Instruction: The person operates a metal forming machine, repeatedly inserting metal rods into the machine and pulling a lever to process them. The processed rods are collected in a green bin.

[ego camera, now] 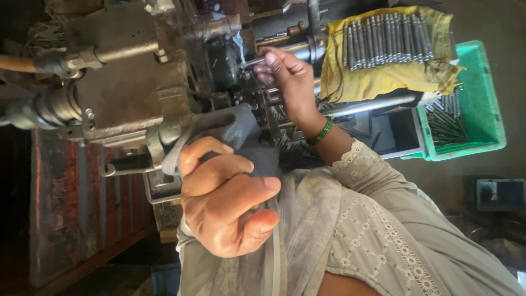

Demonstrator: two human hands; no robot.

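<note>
My left hand [227, 200] is close to the camera, its fingers closed around a machine lever wrapped in dark grey cloth [241, 131]. Farther off, my right hand [287, 77], with a green bangle on the wrist, pinches a thin metal rod [249, 63] by its end. It holds the rod against the working part of a grimy metal machine [131, 93]. A row of similar grey metal rods [386, 38] lies on a yellow cloth [378, 79] just right of that hand.
A green plastic crate [482, 98] at the right holds several more rods. A shiny steel bar [372, 104] runs below the yellow cloth. A rusty red metal panel [76, 214] stands at the lower left. My pale embroidered sleeve fills the lower right.
</note>
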